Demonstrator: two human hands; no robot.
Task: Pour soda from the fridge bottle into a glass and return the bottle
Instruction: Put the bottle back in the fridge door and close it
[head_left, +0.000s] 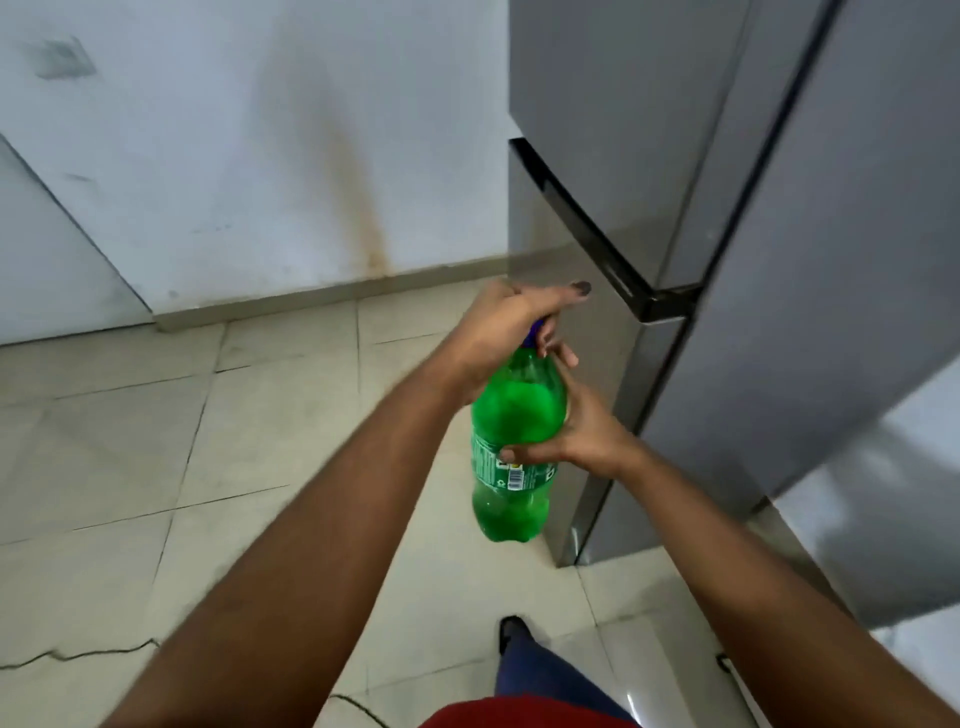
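With the green bottle (517, 441) held upright beside the closed fridge (727, 260), keep your right hand (576, 431) wrapped around its slippery, likely heavy midsection while your left hand (506, 322) grips the cap (535, 332).

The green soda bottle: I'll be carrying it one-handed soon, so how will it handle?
The green soda bottle looks mostly full, so probably heavy for its size. Thin plastic likely gives under squeezing. The left hand covers the blue cap while the right hand wraps the labelled middle, suggesting two-handed support helps.
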